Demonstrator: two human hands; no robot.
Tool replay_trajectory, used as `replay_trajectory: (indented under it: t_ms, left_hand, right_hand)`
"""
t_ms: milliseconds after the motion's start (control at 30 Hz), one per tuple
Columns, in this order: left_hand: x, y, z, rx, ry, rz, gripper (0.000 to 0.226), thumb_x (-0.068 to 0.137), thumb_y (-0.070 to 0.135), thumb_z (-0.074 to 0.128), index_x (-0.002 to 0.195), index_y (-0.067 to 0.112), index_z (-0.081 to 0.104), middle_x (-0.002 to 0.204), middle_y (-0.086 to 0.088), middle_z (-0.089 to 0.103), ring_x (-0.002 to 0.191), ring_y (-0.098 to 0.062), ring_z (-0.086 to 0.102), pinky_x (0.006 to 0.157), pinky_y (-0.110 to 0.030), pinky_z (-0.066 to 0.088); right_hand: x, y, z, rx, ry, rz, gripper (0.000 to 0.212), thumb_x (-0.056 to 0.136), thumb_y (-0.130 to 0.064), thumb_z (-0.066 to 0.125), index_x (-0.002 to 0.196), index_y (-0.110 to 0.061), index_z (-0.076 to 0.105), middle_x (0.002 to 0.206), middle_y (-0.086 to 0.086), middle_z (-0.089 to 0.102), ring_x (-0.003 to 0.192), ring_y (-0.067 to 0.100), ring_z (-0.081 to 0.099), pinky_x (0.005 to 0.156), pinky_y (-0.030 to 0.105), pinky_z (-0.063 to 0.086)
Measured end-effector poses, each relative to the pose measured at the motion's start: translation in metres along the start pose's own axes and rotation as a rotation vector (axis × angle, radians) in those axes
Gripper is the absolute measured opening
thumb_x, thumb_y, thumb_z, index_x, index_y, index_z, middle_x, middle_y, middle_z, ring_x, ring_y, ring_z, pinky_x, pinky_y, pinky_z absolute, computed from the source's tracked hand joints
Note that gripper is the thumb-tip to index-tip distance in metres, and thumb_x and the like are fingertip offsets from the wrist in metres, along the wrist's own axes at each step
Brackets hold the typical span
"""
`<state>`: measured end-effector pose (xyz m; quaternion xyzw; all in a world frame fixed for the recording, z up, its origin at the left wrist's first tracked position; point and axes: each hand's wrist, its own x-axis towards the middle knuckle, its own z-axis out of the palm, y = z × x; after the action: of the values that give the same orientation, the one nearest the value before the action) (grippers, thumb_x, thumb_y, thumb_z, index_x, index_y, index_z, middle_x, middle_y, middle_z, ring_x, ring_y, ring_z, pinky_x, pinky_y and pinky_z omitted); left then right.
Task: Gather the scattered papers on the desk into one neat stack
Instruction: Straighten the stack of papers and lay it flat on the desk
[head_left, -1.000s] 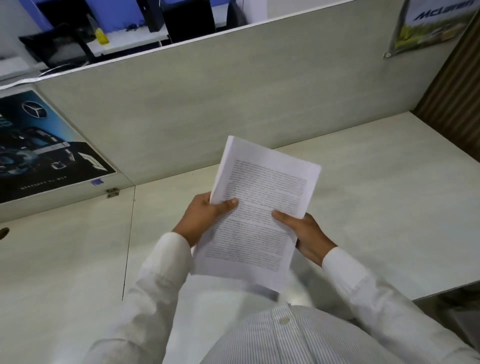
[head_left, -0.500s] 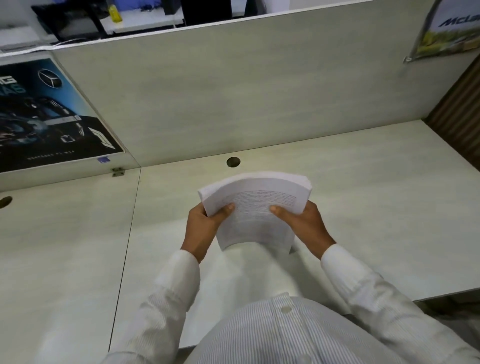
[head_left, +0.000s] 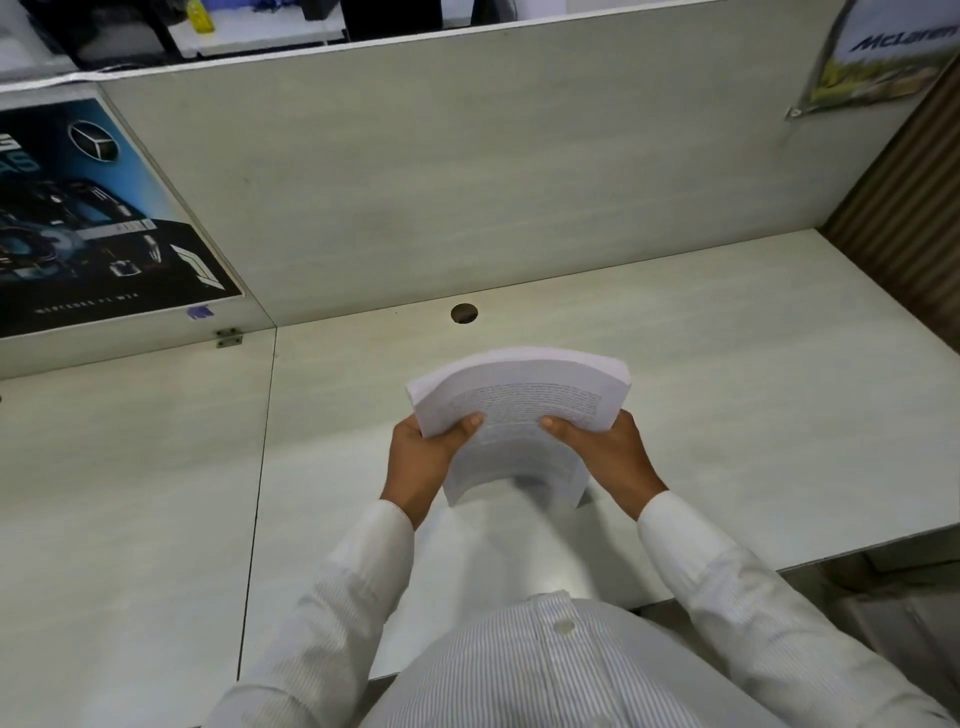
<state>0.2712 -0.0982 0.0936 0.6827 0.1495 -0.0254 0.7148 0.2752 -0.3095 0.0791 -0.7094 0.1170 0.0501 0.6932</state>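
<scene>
The left hand (head_left: 423, 460) at 9 o'clock and right hand (head_left: 610, 457) at 3 clamp the bowed white printed-paper stack (head_left: 519, 405), long axis 6-to-12.

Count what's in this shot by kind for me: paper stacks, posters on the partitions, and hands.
Paper stacks: 1, the paper stack, gripped at both sides
Posters: 2, the Mercedes poster and the McLaren poster
Hands: 2, the left hand and the right hand
Total: 5
</scene>
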Motion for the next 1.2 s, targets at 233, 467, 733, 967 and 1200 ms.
replay_trajectory:
  t_ms: [233,467,733,967,1200]
  left_hand:
    - [-0.001,0.005,-0.009,0.068,-0.087,-0.011,0.021,0.081,0.02,0.08,0.097,0.031,0.071,0.091,0.012,0.076,0.088,-0.009,0.071,0.072,-0.021,0.056]
    - [-0.002,0.033,-0.009,0.002,-0.03,0.163,0.031,0.08,0.021,0.08,0.109,0.024,0.068,0.099,0.012,0.074,0.087,-0.001,0.07,0.068,-0.014,0.053]
    - [-0.003,0.034,0.01,-0.016,0.116,0.231,0.06,0.069,0.044,0.083,0.12,0.027,0.058,0.114,0.003,0.065,0.1,-0.013,0.065,0.076,-0.021,0.054]
    - [-0.005,0.031,0.016,0.002,0.117,0.249,0.065,0.069,0.048,0.079,0.125,0.024,0.055,0.114,0.006,0.063,0.098,-0.008,0.063,0.071,-0.015,0.053]
    - [-0.01,0.028,0.015,-0.051,0.115,0.17,0.045,0.069,0.037,0.08,0.11,0.021,0.069,0.104,0.007,0.074,0.092,-0.006,0.07,0.07,-0.015,0.053]
  right_hand:
    - [-0.004,-0.002,0.003,0.003,0.028,0.008,0.03,0.077,-0.019,0.085,0.101,-0.028,0.07,0.1,-0.008,0.074,0.094,0.008,0.07,0.071,0.017,0.054]
    - [-0.004,-0.025,-0.005,0.077,0.095,-0.119,0.035,0.076,-0.026,0.086,0.107,-0.025,0.069,0.099,-0.009,0.075,0.089,0.004,0.07,0.069,0.015,0.053]
    - [0.002,-0.024,-0.004,0.086,0.102,-0.15,0.043,0.072,-0.036,0.087,0.108,-0.029,0.064,0.103,-0.008,0.072,0.095,0.011,0.068,0.08,0.028,0.059]
    - [0.008,-0.024,-0.008,0.049,0.01,-0.137,0.046,0.072,-0.041,0.086,0.111,-0.033,0.063,0.105,-0.012,0.07,0.096,0.007,0.067,0.078,0.025,0.057]
    - [0.013,-0.023,-0.009,0.035,-0.043,-0.121,0.049,0.072,-0.041,0.086,0.113,-0.033,0.062,0.106,-0.012,0.07,0.096,0.004,0.066,0.076,0.021,0.054]
